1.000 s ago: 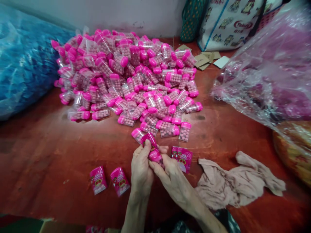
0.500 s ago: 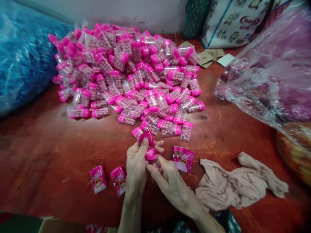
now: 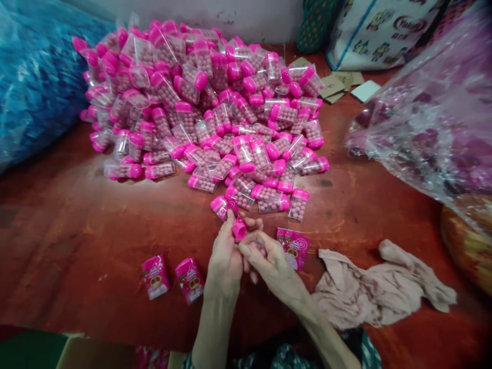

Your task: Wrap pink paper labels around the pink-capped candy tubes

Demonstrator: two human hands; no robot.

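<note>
Pinched in my left hand (image 3: 226, 251) is a pink printed sleeve (image 3: 232, 206). Just below it a bright pink hollow-looking piece (image 3: 239, 229) shows; whether it is the sleeve's opening or a cap I cannot tell. Close against it, my right hand (image 3: 271, 261) is closed around a small clear candy bottle (image 3: 258, 248) of pale pink balls, mostly covered by the fingers. To the right of my hands lie flat printed sleeves (image 3: 292, 247). Two sleeved bottles, one on the left (image 3: 156, 277) and one nearer (image 3: 189, 280), rest on the table.
A big heap of pink-capped candy bottles (image 3: 200, 113) covers the back of the red table (image 3: 77, 230). A blue plastic bag (image 3: 38, 82) stands at left, a clear bag with pink contents (image 3: 434, 123) at right. A crumpled beige cloth (image 3: 376, 287) lies front right.
My hands have shifted slightly right with the sleeve and bottle. The pink piece below the sleeve now shows a hollow side, and my right fingers cover more of the bottle. The camera view has shifted slightly.
</note>
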